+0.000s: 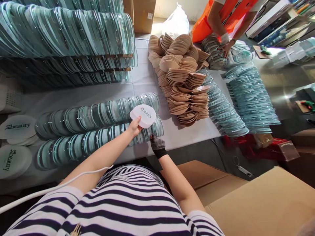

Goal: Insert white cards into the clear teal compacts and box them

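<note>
Table (177,139): white cloth, brown ovals (182,82) piled loosely mid-table; co-worker's hands (227,47) at disc stack (213,49), far side.
White oval card (145,122): "beauty" print facing up, in L hand (135,127), held over R ends of front glass row (93,142) & back glass row (98,113); can't tell if it touches glass.
L fingers: pinching card at near L edge, thumb on top.
R hand (158,146): black dotted glove, at R end of front glass row, fingers curled; can't tell if gripping a disc.
Glass risk: end discs could slide or topple if R hand knocks them, b/c no stop shows at that end; table edge is near, so prob. breakage.
Card risk: one-sided pinch, might slip & drop btwn rows.
White cable (29,197): lies across L sleeve; could snag on a long reach.
</note>
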### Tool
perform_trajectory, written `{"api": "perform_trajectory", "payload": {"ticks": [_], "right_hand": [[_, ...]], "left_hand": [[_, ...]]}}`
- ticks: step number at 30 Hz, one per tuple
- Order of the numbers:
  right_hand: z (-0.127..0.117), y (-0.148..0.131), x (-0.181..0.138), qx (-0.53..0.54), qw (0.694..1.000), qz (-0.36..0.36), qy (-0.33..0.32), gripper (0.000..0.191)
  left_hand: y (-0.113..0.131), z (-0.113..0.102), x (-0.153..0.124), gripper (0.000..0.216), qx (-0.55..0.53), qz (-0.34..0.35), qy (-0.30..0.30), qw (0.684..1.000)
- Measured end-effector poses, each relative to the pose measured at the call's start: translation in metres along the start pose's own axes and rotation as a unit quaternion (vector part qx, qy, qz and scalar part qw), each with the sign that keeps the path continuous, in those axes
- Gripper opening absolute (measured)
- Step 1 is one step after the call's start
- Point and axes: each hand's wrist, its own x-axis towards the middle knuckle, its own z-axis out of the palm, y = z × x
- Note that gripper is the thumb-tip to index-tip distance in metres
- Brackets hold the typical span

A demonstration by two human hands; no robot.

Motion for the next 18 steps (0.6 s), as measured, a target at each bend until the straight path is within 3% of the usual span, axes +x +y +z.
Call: {"api": "perform_trajectory", "payload": {"ticks": [3, 7, 10, 12, 16, 18], "right_hand": [[-0.002, -0.001, 0.002, 0.134, 0.99, 0.019, -0.045, 0.031], [-0.009, 0.004, 0.002, 0.353, 0.92, 0.022, -0.166, 0.031], [-0.019, 0.01, 0.003, 0.382, 0.91, 0.015, -0.16, 0.037], [-0.032, 0.011, 0.007, 0.375, 0.92, 0.025, -0.11, 0.042], [-0.063, 0.008, 0.023, 0.319, 0.94, 0.01, 0.12, 0.054], [-0.071, 0.002, 0.027, 0.276, 0.943, -0.03, 0.186, 0.058]], "left_hand": [[0.0, 0.002, -0.002, 0.037, 0.008, 0.001, 0.003, 1.0], [0.0, 0.005, -0.004, 0.035, 0.003, 0.02, 0.002, 1.0], [-0.001, 0.007, -0.005, 0.033, 0.004, 0.027, 0.006, 1.0], [-0.002, 0.008, -0.007, 0.032, 0.01, 0.029, 0.01, 0.999], [-0.004, 0.002, -0.018, 0.032, 0.021, 0.048, -0.004, 0.999], [-0.005, -0.007, -0.026, 0.034, 0.031, 0.051, -0.025, 0.998]]}}
